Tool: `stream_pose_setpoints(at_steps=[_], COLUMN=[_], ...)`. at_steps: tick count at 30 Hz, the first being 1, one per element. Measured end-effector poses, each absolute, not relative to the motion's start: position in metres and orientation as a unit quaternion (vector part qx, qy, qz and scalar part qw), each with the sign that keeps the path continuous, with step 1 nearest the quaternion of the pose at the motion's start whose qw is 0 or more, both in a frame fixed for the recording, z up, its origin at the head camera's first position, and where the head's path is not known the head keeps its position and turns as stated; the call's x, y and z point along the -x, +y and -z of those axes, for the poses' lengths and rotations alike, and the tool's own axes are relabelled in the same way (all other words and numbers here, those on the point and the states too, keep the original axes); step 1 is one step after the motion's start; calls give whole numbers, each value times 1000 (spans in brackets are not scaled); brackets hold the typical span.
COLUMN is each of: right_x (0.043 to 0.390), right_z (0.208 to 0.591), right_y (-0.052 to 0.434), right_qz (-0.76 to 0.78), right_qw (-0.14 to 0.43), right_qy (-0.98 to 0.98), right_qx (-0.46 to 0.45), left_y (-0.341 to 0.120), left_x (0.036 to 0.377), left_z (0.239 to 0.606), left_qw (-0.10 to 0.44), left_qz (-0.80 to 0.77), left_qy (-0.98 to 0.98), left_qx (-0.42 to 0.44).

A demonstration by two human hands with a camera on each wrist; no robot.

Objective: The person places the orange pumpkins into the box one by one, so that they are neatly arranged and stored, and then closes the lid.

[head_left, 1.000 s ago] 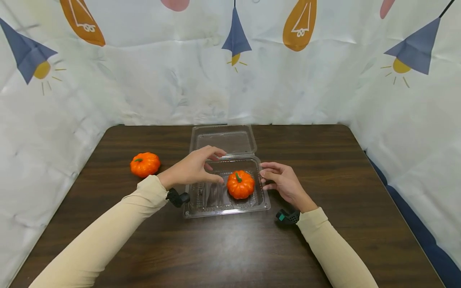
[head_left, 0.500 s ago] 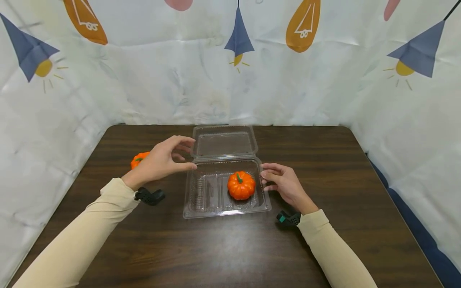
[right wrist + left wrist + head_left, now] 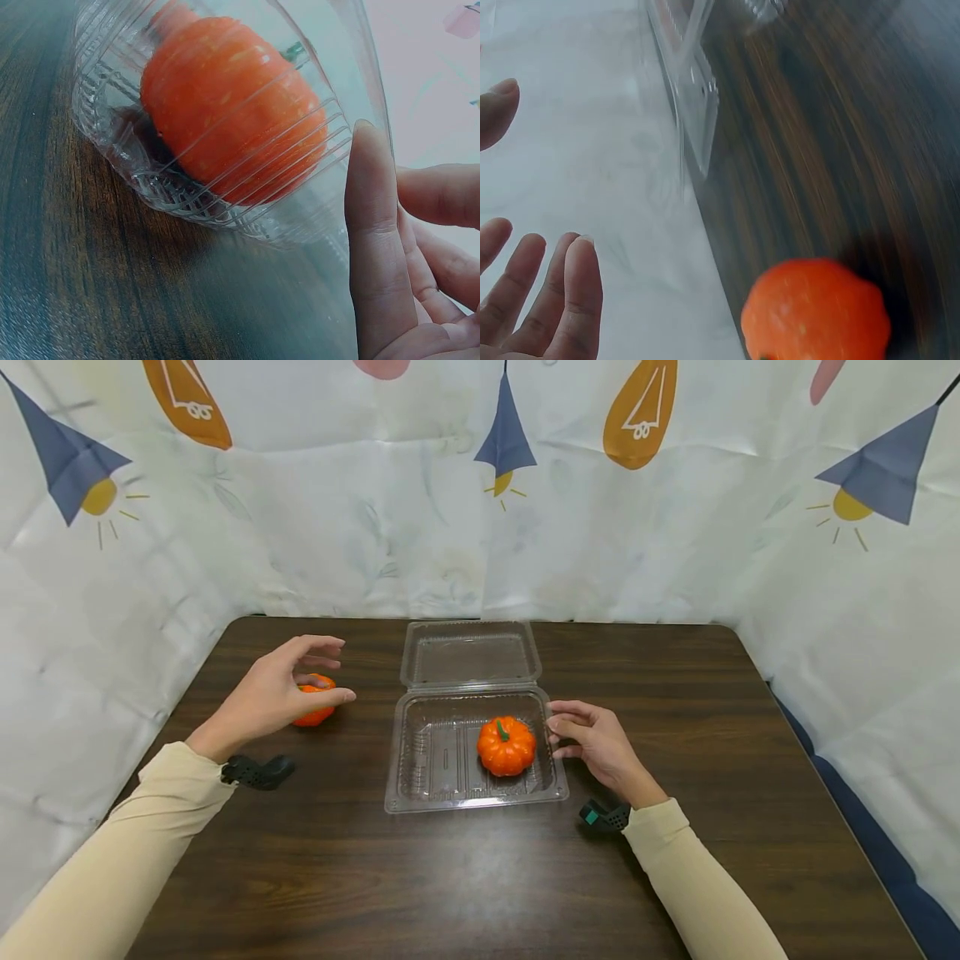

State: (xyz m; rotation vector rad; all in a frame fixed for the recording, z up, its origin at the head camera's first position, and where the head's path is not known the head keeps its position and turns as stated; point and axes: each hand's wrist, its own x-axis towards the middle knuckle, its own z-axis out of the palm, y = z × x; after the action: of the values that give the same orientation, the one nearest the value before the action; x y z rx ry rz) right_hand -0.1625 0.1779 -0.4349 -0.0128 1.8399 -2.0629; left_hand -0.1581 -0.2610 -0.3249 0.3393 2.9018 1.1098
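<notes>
A small orange pumpkin [image 3: 506, 747] with a green stem sits in the right part of a clear plastic clamshell container [image 3: 427, 806], whose lid [image 3: 472, 656] lies folded back. My right hand [image 3: 596, 743] pinches the container's right rim between thumb and fingers; the right wrist view shows a finger [image 3: 375, 225] against the clear wall. A second pumpkin [image 3: 318, 718] stands on the table to the left, partly hidden behind my left hand [image 3: 273, 689]. That hand hovers with thumb and fingers spread apart, holding nothing. The left wrist view shows this pumpkin [image 3: 817, 315] below the fingers.
The dark wood-grain table [image 3: 465, 893] carries the container near its middle. A white patterned curtain [image 3: 322, 527] hangs along the back and both sides. Dark blue fabric [image 3: 870, 827] shows beyond the right table edge.
My left hand has moved left from above the container to the second pumpkin, its fingers staying apart. The right hand has stayed at the container's rim.
</notes>
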Motion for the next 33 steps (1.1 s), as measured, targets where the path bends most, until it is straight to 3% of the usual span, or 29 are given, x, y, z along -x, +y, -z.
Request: stream_pose_setpoints(at_steps=[8, 33], right_x=[162, 163], right_z=[436, 437], right_y=[178, 178], right_qz=[735, 736], right_qw=[187, 188], right_qy=[652, 651], right_qx=[6, 5], left_y=[-293, -343], left_x=[154, 150], left_z=[330, 372], left_qw=[-11, 7], left_qz=[-325, -290], left_qy=[942, 957], left_qx=[-80, -21])
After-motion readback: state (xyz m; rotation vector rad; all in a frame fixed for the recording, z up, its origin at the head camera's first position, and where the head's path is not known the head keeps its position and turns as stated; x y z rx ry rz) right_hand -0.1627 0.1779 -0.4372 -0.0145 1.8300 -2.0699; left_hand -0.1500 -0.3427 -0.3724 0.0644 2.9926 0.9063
